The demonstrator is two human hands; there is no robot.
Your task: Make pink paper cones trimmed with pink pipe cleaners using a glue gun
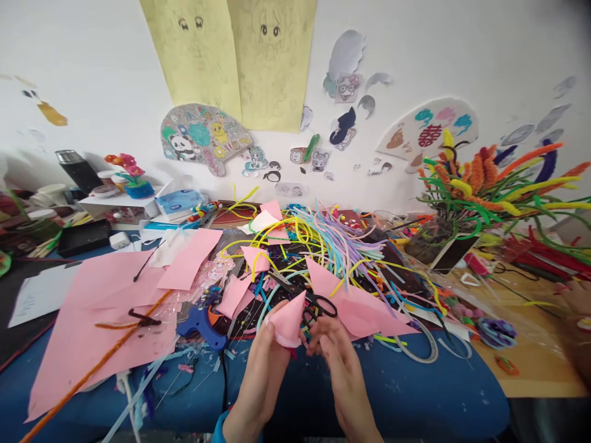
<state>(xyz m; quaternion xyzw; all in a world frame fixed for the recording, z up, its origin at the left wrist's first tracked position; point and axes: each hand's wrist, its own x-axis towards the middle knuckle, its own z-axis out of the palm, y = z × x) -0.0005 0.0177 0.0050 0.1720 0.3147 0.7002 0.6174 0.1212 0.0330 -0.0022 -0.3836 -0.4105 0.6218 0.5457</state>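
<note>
- Nearest the lens, head view: I log my left hand, fingers curled around a pink paper cone and gripping it, tip pointing up and to the right.
- Right hand: fingers bent inward, tips at the cone's lower rim; I cannot tell whether they pinch it or only touch it.
- Cone location: held above the front edge of the blue table cover, between both hands.
- Black-handled scissors: lying just behind the cone, handles toward me.
- Blue glue gun: on the cover, left of the left hand, near it.
- Pink paper sheets: spread flat over the left half of the table.
- Orange pipe cleaner: long, lying diagonally across those sheets.
- Pipe cleaner heap: pastel and yellow strands tangled behind the scissors.
- Pipe cleaner bouquet: upright at far right.
- Yellow drawings: hanging on the wall.
- Another person's hand: at the right edge, well apart from mine.
</note>
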